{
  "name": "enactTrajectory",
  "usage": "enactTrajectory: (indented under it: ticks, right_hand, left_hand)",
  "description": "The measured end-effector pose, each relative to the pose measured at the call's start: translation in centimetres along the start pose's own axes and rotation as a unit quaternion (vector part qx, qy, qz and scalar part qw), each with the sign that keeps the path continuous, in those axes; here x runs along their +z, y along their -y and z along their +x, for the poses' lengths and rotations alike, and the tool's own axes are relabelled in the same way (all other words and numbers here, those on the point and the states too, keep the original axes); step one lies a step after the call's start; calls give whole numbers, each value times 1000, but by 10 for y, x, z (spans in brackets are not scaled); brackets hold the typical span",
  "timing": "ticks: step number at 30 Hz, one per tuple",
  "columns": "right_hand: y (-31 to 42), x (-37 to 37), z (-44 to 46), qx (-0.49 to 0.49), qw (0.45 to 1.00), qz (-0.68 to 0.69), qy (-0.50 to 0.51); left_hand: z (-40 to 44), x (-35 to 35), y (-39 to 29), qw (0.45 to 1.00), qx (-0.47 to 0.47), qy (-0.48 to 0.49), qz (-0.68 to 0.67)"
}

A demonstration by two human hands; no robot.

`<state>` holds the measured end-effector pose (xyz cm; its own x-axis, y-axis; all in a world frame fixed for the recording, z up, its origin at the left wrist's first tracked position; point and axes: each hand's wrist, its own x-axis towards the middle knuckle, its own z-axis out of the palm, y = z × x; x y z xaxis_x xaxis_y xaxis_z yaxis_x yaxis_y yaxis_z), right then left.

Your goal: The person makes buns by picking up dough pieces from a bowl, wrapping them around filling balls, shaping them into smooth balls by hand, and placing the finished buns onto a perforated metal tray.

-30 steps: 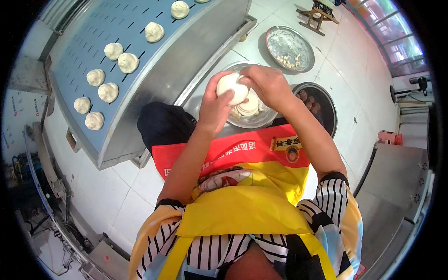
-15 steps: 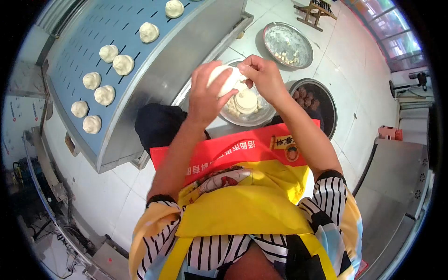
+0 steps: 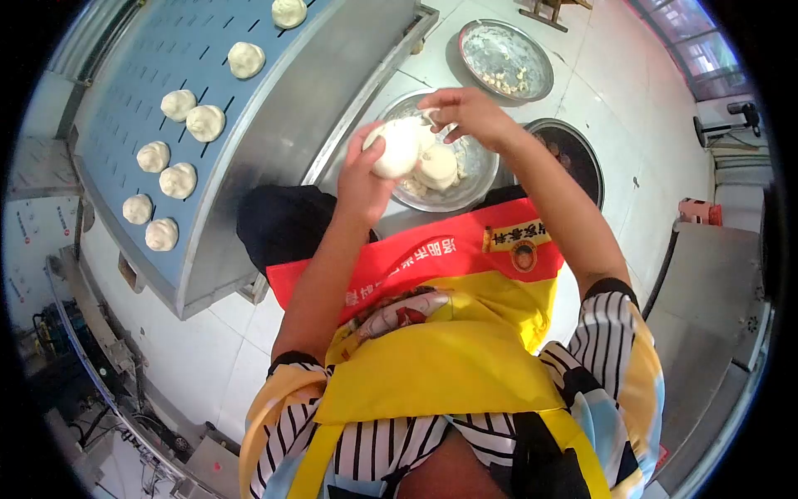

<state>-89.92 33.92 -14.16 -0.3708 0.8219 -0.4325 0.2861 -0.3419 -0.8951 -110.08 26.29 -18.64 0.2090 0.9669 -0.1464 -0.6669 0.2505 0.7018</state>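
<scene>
My left hand (image 3: pixel 363 176) is wrapped round a smooth white dough ball (image 3: pixel 394 151), its thumb across the near side. Just right of the ball, my right hand (image 3: pixel 470 115) is closed, thumb and fingers pinching a small bit of dough at their tips. Below both hands a metal bowl (image 3: pixel 478 179) holds stacked pale dough rounds (image 3: pixel 437 166) and small dough scraps. The fingers of my left hand behind the ball are mostly hidden.
A blue slotted surface (image 3: pixel 116 108) with several dough buns (image 3: pixel 205 123) lies at the left. A floured bowl (image 3: pixel 507 62) with scraps and a dark round pan (image 3: pixel 594 166) stand on the floor. A steel cabinet (image 3: pixel 698 299) is at the right.
My right hand has drawn away from the ball, with a bit of dough at its fingertips. The surroundings have shifted slightly in view.
</scene>
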Motion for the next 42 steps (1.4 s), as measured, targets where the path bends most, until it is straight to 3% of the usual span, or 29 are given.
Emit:
enactTrajectory:
  ticks: [1, 3, 4, 7, 10, 13, 14, 17, 20, 22, 23, 26, 29, 32, 35, 38, 41, 42]
  right_hand:
    - [-13, -5, 6, -22, 997, -66, -18]
    - [-26, -4, 10, -63, 977, -195, -51]
    - [-38, -7, 15, -152, 897, -410, -69]
    - [-2, 18, -19, -228, 970, -82, -10]
    - [3, 53, -43, -348, 899, -266, 11]
    - [-9, 52, -41, -284, 952, -104, -37]
    - [-12, 59, -42, -299, 953, 29, -45]
    - [-12, 62, -49, -206, 966, -128, -89]
    - [-13, 75, -47, -250, 942, -136, -181]
    - [-8, 77, -46, -315, 943, -42, -101]
    - [-5, 77, -45, -345, 937, 4, -59]
    - [7, 79, -59, -217, 966, -95, -100]
    - [0, 91, -47, -295, 917, -135, -233]
    - [0, 91, -44, -300, 916, -147, -221]
    - [9, 92, -50, -334, 938, 2, -88]
    - [9, 96, -45, -236, 950, -70, -193]
    - [-1, 96, -34, -341, 879, -198, -266]
    - [7, 96, -40, -306, 927, -104, -192]
  left_hand:
    - [-3, 0, -2, 987, -94, 18, -127]
    - [-3, 0, -1, 980, -137, 34, -139]
    - [-3, 1, -2, 977, -157, 29, -142]
    - [-1, 8, -6, 973, -202, 3, -111]
    - [3, 25, -1, 976, -194, -24, -97]
    - [4, 38, -5, 978, -182, -32, -99]
    - [5, 38, -2, 982, -163, -25, -88]
    - [1, 37, 0, 984, -154, -19, -88]
    - [0, 38, -4, 986, -129, -55, -87]
    - [1, 44, 0, 986, -72, -130, -72]
    - [1, 44, -4, 991, -77, -106, -23]
    - [-3, 40, -18, 988, -97, -61, 106]
    - [-7, 41, -18, 992, -95, -10, -77]
    - [-15, 49, -20, 993, -78, -30, -81]
    - [-15, 51, -31, 996, -76, -51, -23]
    - [-8, 41, -24, 994, -92, -52, 18]
    - [-18, 49, -36, 990, -123, -9, -67]
    - [-18, 50, -38, 991, -120, -19, -55]
